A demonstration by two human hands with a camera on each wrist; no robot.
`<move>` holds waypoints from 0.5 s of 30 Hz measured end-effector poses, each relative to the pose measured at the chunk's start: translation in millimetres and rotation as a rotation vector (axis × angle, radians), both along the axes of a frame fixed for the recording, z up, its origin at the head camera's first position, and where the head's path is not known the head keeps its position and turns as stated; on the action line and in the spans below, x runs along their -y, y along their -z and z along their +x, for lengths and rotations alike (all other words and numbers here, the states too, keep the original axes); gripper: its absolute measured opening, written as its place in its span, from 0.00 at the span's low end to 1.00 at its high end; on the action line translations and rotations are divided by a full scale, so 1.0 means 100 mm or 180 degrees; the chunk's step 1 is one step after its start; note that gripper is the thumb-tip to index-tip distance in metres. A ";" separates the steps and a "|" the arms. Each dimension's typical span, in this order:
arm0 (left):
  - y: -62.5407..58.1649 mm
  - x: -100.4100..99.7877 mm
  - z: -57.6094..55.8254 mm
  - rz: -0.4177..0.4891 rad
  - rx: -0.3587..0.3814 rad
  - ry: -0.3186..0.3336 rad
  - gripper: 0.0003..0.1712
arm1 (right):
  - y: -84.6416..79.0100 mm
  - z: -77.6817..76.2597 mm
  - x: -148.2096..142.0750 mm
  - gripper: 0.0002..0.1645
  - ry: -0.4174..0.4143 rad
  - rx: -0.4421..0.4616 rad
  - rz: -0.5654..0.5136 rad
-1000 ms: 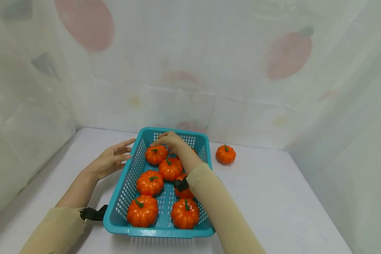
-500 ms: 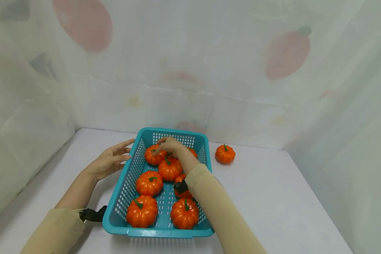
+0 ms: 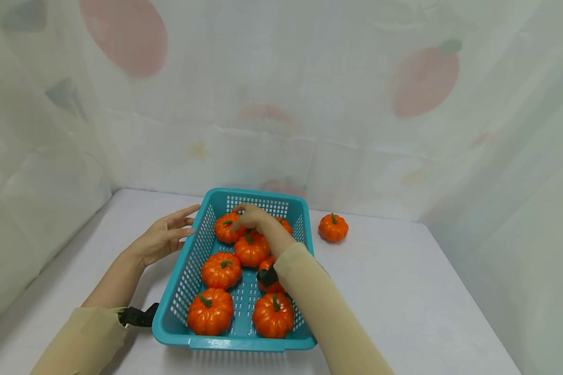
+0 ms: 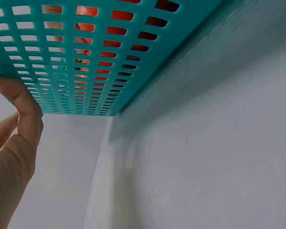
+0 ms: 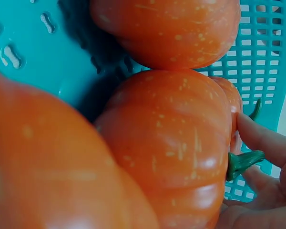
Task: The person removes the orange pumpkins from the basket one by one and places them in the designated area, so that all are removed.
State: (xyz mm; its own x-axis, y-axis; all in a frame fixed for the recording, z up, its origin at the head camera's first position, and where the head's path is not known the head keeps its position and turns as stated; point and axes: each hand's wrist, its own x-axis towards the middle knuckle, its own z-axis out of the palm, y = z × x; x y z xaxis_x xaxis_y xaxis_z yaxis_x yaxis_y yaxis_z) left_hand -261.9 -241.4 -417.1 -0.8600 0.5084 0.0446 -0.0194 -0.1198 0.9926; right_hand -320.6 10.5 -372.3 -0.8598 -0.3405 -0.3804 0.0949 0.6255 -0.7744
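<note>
In the head view a teal plastic basket (image 3: 241, 344) holds several small orange pumpkins with green stems. My right hand (image 3: 258, 217) reaches into its far part, thumb and forefinger spread at the right side of the far-left pumpkin (image 3: 222, 230). Just below the hand sits the middle pumpkin (image 3: 252, 253). In the right wrist view the thumb touches a pumpkin (image 5: 234, 98) half hidden by a larger-looking one (image 5: 167, 143); the other fingertips are hidden. My left hand (image 3: 161, 237) has its loosely extended fingers against the outer left wall of the basket, near the rim.
One more pumpkin (image 3: 333, 228) sits on the white tabletop (image 3: 394, 291), right of the basket. Patterned white curtains (image 3: 281, 104) stand behind and at both sides. Inside the basket, pumpkins line both the left and right walls.
My right hand has drawn back toward the right and lower, off the top of the far-left pumpkin. The pumpkin at the far right shows more now. The left hand and basket hold their places.
</note>
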 end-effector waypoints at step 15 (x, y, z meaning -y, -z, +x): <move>-0.03 0.01 0.01 0.0074 0.0027 0.0027 0.41 | 0.00 -0.03 0.03 0.37 0.0034 -0.0211 -0.0145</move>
State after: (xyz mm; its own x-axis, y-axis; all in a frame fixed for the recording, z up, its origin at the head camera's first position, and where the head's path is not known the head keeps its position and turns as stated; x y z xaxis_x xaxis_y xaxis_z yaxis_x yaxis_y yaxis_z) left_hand -261.1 -242.7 -414.5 -0.8560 0.5145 0.0493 -0.0288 -0.1427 0.9893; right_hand -323.7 7.0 -372.7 -0.8863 -0.3469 -0.3068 0.0489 0.5887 -0.8069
